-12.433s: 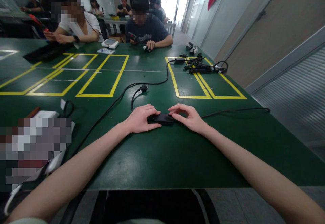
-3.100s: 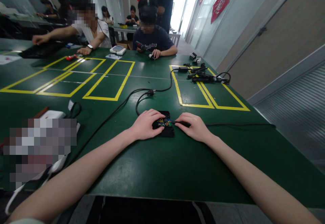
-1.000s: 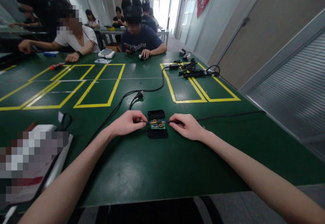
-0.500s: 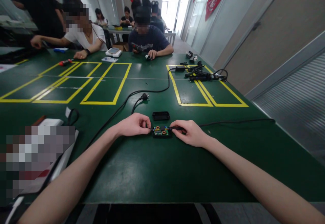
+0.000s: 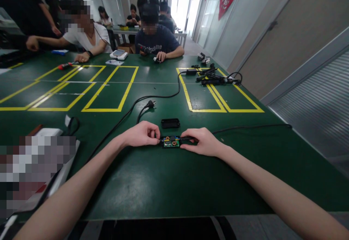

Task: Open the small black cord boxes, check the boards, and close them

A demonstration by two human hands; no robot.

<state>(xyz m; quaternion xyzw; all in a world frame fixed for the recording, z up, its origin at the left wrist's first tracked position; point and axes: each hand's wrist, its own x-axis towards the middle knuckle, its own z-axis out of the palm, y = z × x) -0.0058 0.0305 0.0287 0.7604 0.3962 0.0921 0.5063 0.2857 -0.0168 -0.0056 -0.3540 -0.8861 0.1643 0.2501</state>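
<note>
A small black case with a green circuit board [image 5: 171, 142] in it lies on the green table [image 5: 152, 185]. At its left end my left hand [image 5: 142, 134] is closed, thumb and fingers pinched on the cable end there. On the other side my right hand [image 5: 202, 141] has its thumb and fingers around the black cable [image 5: 187, 138] where it enters the case; the thumb sits a little apart below. Just behind the case rests a black cover [image 5: 170, 123], its hollow side up. A black plug [image 5: 151, 104] lies farther back.
Tangled black cables [image 5: 215, 77] lie at the back right, over yellow tape outlines. A blurred-out item [image 5: 35, 171] is at the left front. Two people sit across the table, near a white device [image 5: 119, 54] and a red tool [image 5: 64, 66].
The whole view has shifted slightly. My right thumb has moved a little away from the fingers at the case's right end; my left hand keeps its pinch.
</note>
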